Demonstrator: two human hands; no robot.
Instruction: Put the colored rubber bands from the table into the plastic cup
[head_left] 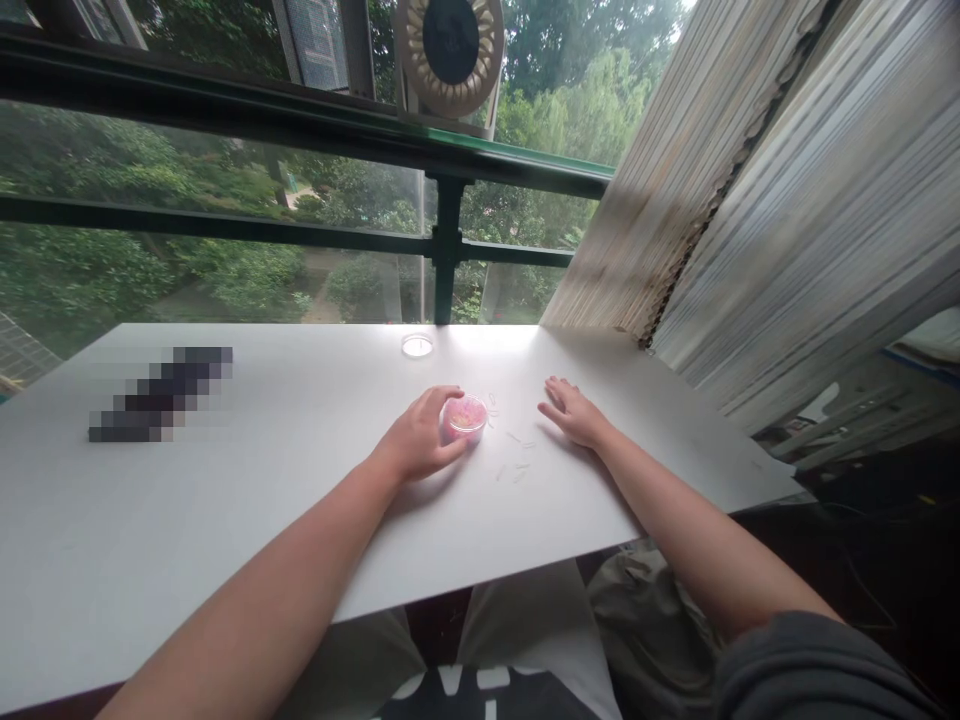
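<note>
My left hand (421, 436) curls its thumb and fingers around the side of a small round clear tub (465, 418) with pink and some yellowish contents, too small to make out. The tub sits on the white table. To its right lie several small, thin, pale or clear pieces (517, 468), some like loops, some like short strips; their kind is unclear. My right hand (571, 410) rests on the tabletop beyond these pieces, palm down, fingers apart and holding nothing. Farther back on the table is a round clear lid (418, 346), lying flat.
The white table (315, 370) reaches the window with dark green rails (446, 240). A small fan (450, 55) stands on the rail above. A dark pixelated object (161, 395) lies at the left. A striped curtain (810, 180) hangs along the right side.
</note>
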